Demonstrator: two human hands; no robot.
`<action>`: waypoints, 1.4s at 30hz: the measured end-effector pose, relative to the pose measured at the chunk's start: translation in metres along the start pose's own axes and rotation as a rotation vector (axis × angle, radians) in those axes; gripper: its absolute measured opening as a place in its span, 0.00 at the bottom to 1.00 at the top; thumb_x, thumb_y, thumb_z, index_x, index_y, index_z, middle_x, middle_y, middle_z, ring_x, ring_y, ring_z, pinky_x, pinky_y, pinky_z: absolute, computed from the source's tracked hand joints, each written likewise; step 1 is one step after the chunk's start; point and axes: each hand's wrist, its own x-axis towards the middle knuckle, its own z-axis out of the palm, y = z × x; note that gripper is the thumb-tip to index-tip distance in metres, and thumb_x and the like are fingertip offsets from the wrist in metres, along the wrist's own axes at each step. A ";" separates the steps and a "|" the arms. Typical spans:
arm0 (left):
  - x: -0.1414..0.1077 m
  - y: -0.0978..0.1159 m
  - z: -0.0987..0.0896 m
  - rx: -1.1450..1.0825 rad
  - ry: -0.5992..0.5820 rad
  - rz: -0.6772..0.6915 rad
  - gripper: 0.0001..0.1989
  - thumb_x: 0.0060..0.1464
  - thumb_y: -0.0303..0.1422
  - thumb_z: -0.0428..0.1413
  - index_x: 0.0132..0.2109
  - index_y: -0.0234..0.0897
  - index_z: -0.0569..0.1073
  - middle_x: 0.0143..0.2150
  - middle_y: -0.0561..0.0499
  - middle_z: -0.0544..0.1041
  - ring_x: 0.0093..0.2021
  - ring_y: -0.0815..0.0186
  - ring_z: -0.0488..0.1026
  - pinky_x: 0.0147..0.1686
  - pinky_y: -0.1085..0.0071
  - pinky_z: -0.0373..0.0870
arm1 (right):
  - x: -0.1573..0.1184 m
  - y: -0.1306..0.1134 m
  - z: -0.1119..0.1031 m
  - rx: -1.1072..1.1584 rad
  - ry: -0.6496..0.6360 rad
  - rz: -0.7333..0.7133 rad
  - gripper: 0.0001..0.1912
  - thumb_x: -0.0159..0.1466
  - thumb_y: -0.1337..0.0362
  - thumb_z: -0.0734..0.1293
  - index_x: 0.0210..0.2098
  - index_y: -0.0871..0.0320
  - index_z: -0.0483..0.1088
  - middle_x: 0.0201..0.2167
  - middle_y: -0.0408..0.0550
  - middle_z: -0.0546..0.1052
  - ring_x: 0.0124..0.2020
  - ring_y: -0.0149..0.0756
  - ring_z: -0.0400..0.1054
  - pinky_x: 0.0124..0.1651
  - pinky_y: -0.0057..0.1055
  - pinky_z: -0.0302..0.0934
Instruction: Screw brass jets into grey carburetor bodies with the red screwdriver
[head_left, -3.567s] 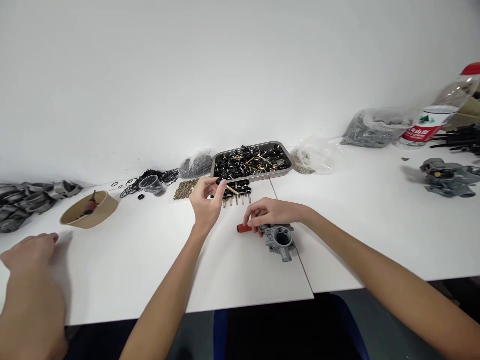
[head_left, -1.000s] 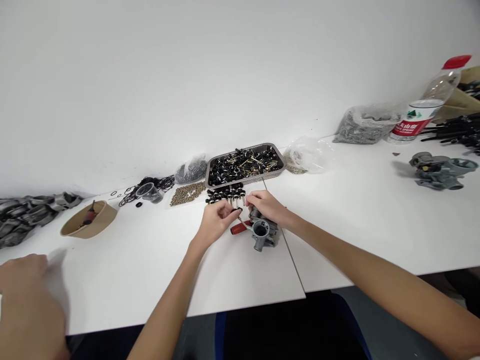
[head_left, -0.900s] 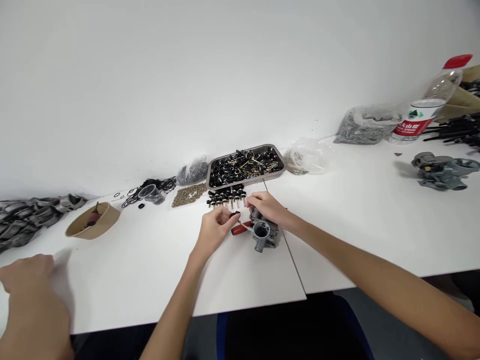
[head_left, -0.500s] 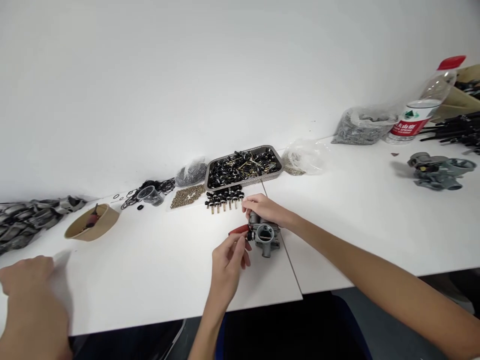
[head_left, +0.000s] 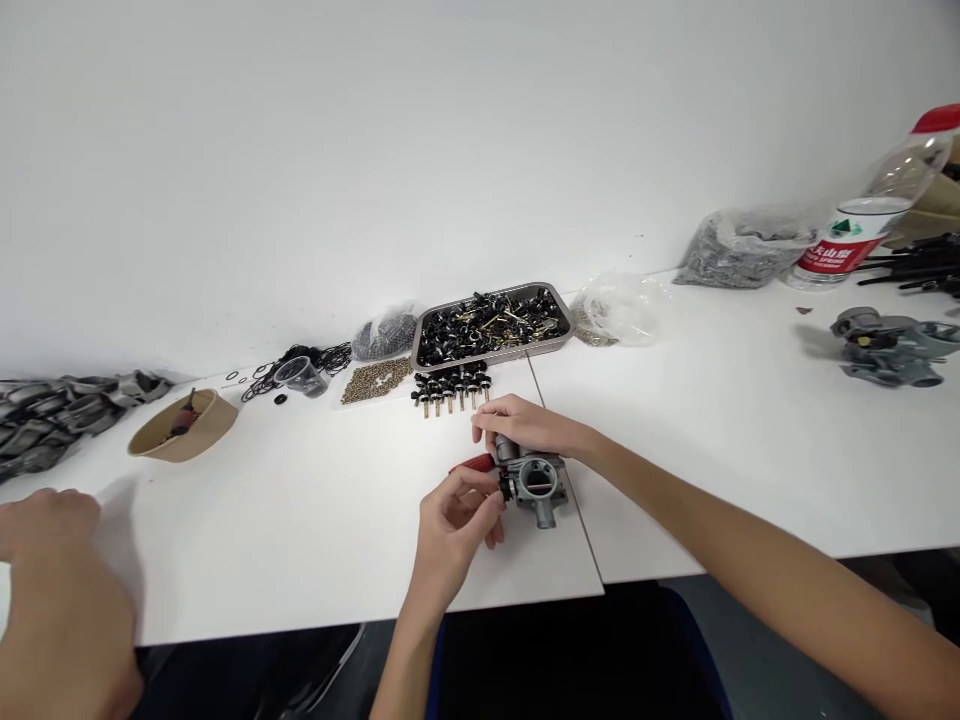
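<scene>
Carburetor, head view: the gray carburetor (head_left: pixel 546 508) sits on the white table (head_left: pixel 315 540), under and beside the two hands, big round hole facing up toward the camera.
Left hand: the left hand (head_left: pixel 446 525) has its thumb and a finger pinched on a black cap (head_left: pixel 506 488) at the carburetor's side.
Right hand: the right hand (head_left: pixel 525 425) bends over the carburetor's top. I cannot tell if it grips or just rests there.
Done so far: a thin rod (head_left: pixel 538 487) shows across the big hole, so the capped part looks to be in.
Left: the cap may not be all the way in or tight; the fingers are on it. More black-capped stems (head_left: pixel 451 385) lie in a row, apart from the carburetor, by the full metal tray (head_left: pixel 525 351).
Hidden: fingers cover much of the cap and part of the red handle (head_left: pixel 474 464). Its other end is hard to see.
Cut off: the second carburetor (head_left: pixel 889 345) runs past the right edge. A co-worker's hand (head_left: pixel 45 525) is cut by the left edge.
</scene>
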 end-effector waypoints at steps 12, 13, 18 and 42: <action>0.002 0.002 0.003 -0.010 0.003 0.004 0.10 0.55 0.37 0.59 0.36 0.34 0.69 0.27 0.52 0.72 0.22 0.70 0.69 0.23 0.73 0.66 | 0.000 0.001 -0.001 -0.023 -0.008 -0.007 0.16 0.69 0.55 0.59 0.34 0.60 0.70 0.27 0.45 0.73 0.25 0.28 0.64 0.28 0.24 0.58; 0.002 0.003 0.003 -0.008 0.011 0.003 0.10 0.55 0.37 0.59 0.36 0.34 0.70 0.26 0.52 0.72 0.21 0.70 0.69 0.23 0.73 0.66 | 0.000 0.001 -0.001 -0.022 -0.009 -0.006 0.16 0.69 0.55 0.59 0.34 0.60 0.70 0.27 0.45 0.73 0.25 0.28 0.64 0.28 0.24 0.58; -0.002 0.003 0.004 -0.034 0.086 0.003 0.10 0.53 0.36 0.60 0.37 0.33 0.72 0.25 0.51 0.72 0.21 0.69 0.69 0.21 0.72 0.65 | 0.000 -0.001 0.000 -0.010 -0.020 -0.013 0.16 0.69 0.57 0.59 0.33 0.61 0.70 0.26 0.45 0.73 0.25 0.28 0.63 0.28 0.24 0.57; -0.007 -0.004 0.012 -0.174 0.186 -0.057 0.15 0.49 0.36 0.64 0.41 0.30 0.79 0.23 0.46 0.75 0.23 0.65 0.71 0.25 0.68 0.70 | -0.001 0.000 -0.001 -0.036 -0.031 -0.019 0.19 0.69 0.53 0.59 0.33 0.61 0.71 0.28 0.47 0.73 0.26 0.29 0.64 0.28 0.25 0.55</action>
